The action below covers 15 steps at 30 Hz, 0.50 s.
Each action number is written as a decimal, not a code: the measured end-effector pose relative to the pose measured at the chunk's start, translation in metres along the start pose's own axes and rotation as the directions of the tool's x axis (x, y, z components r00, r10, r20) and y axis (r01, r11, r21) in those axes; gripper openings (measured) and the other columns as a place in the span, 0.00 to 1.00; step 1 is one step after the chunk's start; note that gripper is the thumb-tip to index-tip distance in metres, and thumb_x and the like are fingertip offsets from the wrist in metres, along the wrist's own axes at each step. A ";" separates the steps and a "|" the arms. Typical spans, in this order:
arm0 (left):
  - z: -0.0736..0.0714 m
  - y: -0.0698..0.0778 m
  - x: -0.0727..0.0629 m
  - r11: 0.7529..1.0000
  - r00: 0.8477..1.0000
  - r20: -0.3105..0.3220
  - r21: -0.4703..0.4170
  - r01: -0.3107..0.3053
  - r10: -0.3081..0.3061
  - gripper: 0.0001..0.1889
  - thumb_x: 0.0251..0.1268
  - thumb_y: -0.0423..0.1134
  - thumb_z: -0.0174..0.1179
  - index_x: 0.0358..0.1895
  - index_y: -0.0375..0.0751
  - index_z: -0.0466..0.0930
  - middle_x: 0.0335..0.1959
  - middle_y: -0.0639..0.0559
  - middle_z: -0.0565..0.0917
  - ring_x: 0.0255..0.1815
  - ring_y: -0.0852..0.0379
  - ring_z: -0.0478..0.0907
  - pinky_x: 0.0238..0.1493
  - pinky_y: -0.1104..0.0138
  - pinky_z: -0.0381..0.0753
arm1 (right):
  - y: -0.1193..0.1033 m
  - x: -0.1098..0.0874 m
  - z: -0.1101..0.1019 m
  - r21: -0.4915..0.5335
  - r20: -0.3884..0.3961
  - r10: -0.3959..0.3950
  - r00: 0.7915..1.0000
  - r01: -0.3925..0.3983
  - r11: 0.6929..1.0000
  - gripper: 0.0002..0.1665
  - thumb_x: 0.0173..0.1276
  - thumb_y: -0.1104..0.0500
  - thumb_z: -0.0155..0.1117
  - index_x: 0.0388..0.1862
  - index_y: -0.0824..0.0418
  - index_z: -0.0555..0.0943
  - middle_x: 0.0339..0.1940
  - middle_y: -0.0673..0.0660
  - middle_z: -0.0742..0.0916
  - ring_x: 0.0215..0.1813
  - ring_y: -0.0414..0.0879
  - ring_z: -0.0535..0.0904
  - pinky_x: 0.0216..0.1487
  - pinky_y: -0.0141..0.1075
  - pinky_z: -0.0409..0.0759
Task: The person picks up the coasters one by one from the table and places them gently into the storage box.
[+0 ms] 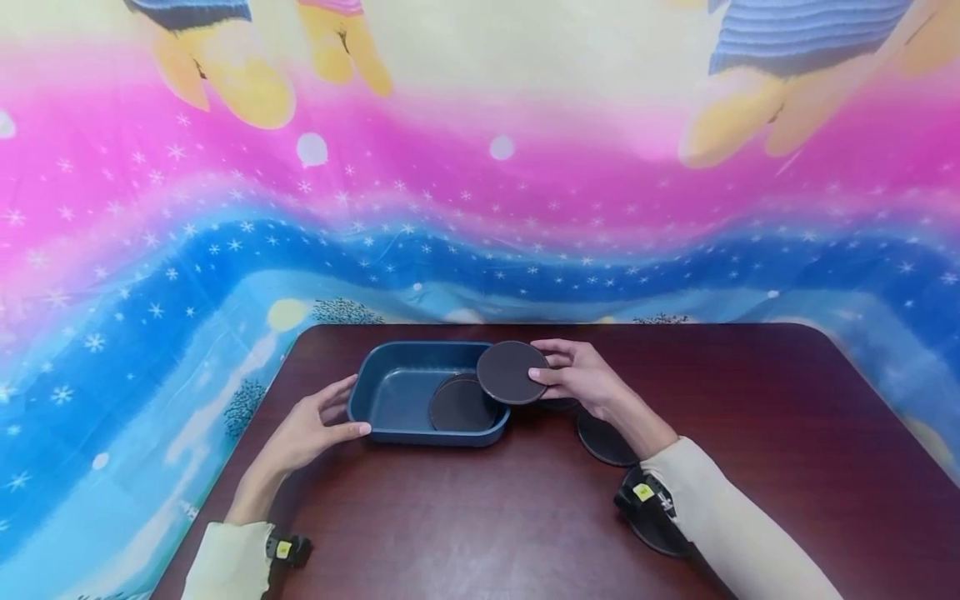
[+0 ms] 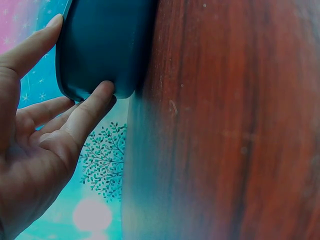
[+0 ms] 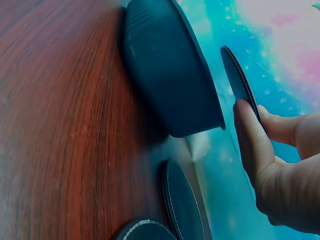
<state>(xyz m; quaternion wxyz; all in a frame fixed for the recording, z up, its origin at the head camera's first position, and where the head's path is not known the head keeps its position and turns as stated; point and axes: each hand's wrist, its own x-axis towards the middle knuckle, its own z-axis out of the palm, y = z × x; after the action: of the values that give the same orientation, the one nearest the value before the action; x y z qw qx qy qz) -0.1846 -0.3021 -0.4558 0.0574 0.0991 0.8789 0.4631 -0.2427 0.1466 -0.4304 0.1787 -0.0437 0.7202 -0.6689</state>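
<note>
My right hand (image 1: 588, 379) pinches a round dark coaster (image 1: 512, 372) between thumb and fingers, above the right end of a blue-grey rectangular plastic container (image 1: 431, 437). Seen from the right wrist, this coaster (image 3: 239, 80) is thin and tilted, apart from the container's rim. Another coaster (image 1: 459, 406) lies inside the container, toward its right side. My left hand (image 1: 303, 433) holds the container's left end, the thumb at the near corner and the fingers along the outer wall. In the left wrist view the fingertips touch the container (image 2: 100, 50).
More dark coasters with stitched edges lie on the brown table to the right: one (image 1: 606, 440) beside the right forearm, another (image 1: 652, 525) partly under the right wrist camera. A patterned cloth (image 1: 480, 208) hangs behind the table's far edge.
</note>
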 end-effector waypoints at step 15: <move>0.000 -0.001 0.000 1.000 1.000 0.004 -0.017 -0.008 0.008 0.49 0.68 0.46 0.77 0.86 0.42 0.59 0.76 0.32 0.76 0.74 0.33 0.78 0.62 0.56 0.89 | -0.007 0.008 0.018 0.045 0.057 0.006 0.998 -0.009 0.999 0.37 0.79 0.71 0.62 0.84 0.65 0.66 0.61 0.69 0.85 0.44 0.44 0.92 0.50 0.41 0.92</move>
<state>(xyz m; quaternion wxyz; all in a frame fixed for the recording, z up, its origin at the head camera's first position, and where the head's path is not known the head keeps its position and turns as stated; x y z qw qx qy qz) -0.1846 -0.3026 -0.4567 0.0583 0.1032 0.8744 0.4704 -0.2460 0.1264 -0.4257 0.2025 -0.0557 0.6997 -0.6829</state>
